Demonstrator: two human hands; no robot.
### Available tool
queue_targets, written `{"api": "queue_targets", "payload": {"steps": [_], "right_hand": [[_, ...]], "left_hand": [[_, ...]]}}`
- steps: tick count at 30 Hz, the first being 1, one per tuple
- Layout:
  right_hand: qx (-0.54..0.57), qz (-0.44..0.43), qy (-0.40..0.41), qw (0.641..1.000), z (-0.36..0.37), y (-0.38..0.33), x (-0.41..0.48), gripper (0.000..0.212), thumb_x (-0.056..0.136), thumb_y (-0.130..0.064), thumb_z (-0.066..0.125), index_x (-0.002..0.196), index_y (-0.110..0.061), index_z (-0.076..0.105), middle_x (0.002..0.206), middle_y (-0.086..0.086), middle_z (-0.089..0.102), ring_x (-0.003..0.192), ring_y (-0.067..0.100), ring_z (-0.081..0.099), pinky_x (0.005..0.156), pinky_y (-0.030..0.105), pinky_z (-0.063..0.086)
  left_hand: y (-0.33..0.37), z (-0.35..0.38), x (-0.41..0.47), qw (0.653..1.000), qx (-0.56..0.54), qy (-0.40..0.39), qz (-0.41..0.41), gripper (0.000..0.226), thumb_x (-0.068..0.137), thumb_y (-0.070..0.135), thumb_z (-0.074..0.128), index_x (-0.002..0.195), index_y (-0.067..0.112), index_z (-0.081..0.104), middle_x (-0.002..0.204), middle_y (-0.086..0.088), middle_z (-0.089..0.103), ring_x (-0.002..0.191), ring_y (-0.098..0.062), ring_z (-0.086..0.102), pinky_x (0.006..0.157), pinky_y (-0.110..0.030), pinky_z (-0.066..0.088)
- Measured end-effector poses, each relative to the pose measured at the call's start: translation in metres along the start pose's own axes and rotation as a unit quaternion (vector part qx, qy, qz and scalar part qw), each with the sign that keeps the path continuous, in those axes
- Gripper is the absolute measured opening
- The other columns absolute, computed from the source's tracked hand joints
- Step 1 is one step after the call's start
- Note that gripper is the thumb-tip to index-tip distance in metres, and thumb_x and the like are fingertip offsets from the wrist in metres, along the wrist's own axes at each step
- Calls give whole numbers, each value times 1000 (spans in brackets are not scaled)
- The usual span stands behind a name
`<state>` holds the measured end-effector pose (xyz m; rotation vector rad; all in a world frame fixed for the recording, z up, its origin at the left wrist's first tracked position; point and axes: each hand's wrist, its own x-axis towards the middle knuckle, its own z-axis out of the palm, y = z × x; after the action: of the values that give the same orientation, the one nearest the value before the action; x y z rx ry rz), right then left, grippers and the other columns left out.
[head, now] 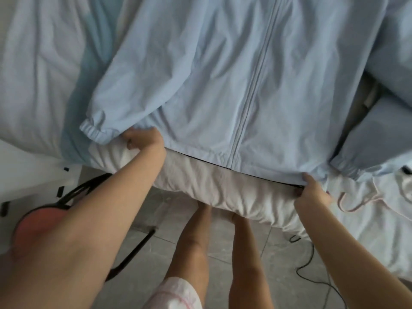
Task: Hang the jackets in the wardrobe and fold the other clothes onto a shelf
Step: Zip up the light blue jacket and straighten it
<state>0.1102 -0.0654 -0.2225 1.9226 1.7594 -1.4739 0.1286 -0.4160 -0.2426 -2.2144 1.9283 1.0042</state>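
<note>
Jacket [223, 81] is a pale blue zip-up, laid out front side up on the bed with the zip closed down the middle. So the jacket's flat on the bedding, its hem right along the near edge on top of a white duvet [211, 184].

Left hand [142, 142] has its fingers curled around the hem's left corner, just beside the elastic cuff [94, 132] of the sleeve. Right hand [312, 191] pinches the hem's right corner, thumb on top of the fabric.

There's a whitish garment with a drawstring [356, 200] bunched up just right of that hand. Grey floor tiles [156, 253] below, a black cable [311, 262] trailing across them, and a pink stool with a black frame [35, 219] off to the left.
</note>
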Motion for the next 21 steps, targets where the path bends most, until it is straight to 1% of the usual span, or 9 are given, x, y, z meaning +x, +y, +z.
{"api": "queue_targets", "payload": {"steps": [3,5,7,10,14,17,18,20,21], "right_hand": [[43,81,-112,989,9,15,3,42,86,-21,68,123,-6,53,84,-1,59,45,1,58,40,14,44],[34,101,-129,986,10,20,4,32,88,-14,66,117,-9,53,80,-1,57,49,4,58,42,17,47],[-9,103,-124,987,7,19,5,25,89,-13,64,111,-11,51,81,0,56,63,8,56,50,20,49],[-70,105,-85,988,-7,25,1,24,89,-14,64,111,-12,54,86,0,57,73,10,56,58,24,47],[-159,128,-25,979,-33,50,-12,35,86,-10,63,119,-7,53,90,2,57,77,17,58,70,29,46],[-191,140,14,971,-62,61,-30,33,90,-9,55,123,-5,53,92,7,57,86,25,59,78,32,46],[-195,151,24,969,-62,62,-34,25,92,-9,50,116,-8,55,101,11,59,95,29,59,80,33,44],[-201,23,131,971,-68,69,-46,22,91,-9,39,100,-18,57,111,11,58,107,29,57,83,33,42],[-192,-48,174,965,-64,65,-45,27,88,-8,39,100,-21,60,110,8,59,105,24,57,84,31,41]], "left_hand": [[-8,6,-16,997,-72,-31,11,60,87,8,59,139,3,29,133,-17,43,120,-32,45,97,-33,40],[-14,4,-18,990,-100,-13,98,24,81,-5,57,99,8,48,89,-3,51,90,-24,49,77,-28,43],[-23,-7,-18,981,-54,-37,185,20,78,-10,49,78,10,47,71,1,46,80,-18,45,70,-23,38],[-38,-30,-26,974,-39,-60,216,23,76,-10,45,81,8,59,82,-5,54,83,-16,48,70,-16,34],[-89,-47,-42,995,-30,-42,90,22,80,-7,49,84,8,64,87,-15,62,86,-26,57,72,-22,40],[-128,-58,-58,999,36,-11,-10,23,84,3,53,103,5,67,114,-20,63,105,-35,58,87,-33,45],[-133,-59,-65,994,87,0,-60,31,87,8,52,116,7,61,129,-20,55,117,-36,51,97,-38,41],[-124,-55,-93,980,133,-3,-145,56,93,15,47,145,7,29,153,-22,18,139,-37,21,113,-46,19],[-117,-50,-109,983,134,-13,-126,68,92,17,50,149,7,14,156,-22,4,143,-36,10,116,-47,11]]}}
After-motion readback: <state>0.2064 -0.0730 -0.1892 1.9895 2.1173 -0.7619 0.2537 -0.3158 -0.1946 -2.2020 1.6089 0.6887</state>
